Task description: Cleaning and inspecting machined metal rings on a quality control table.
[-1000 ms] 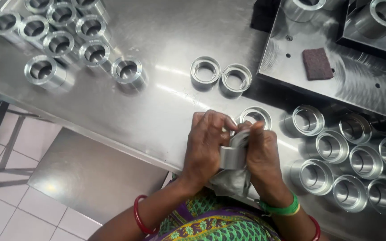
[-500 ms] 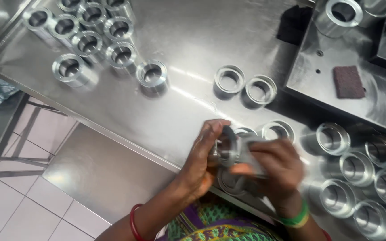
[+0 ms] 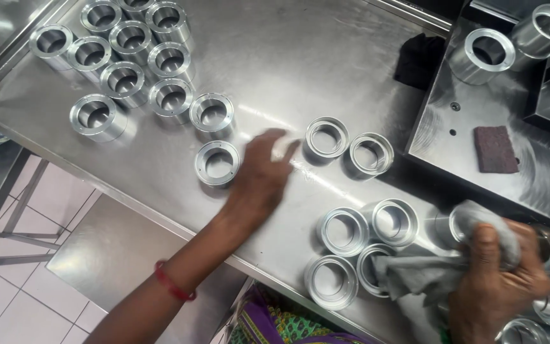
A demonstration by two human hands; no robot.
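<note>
My left hand [image 3: 261, 175] is stretched over the steel table [image 3: 160, 191], fingers apart and holding nothing. It is blurred and lies just right of a short metal ring [image 3: 218, 164] standing alone. My right hand [image 3: 498, 286] is at the lower right, closed on a grey cloth [image 3: 415, 271]. The cloth is pressed over a metal cylinder [image 3: 463, 223] lying on its side. Three more rings [image 3: 345, 230] stand just left of the cloth.
Several taller metal cylinders [image 3: 125, 76] are grouped at the top left. Two rings [image 3: 327, 137] stand mid-table. A raised steel plate [image 3: 453, 127] at the right carries a maroon scouring pad [image 3: 495, 149] and two cylinders; a black cloth [image 3: 420, 60] lies beside it. More cylinders crowd the lower right corner.
Both hands were together, wiping a ring with the cloth. Now the ring stands on the table at the left, my left hand is empty, and my right hand has moved right with the cloth.
</note>
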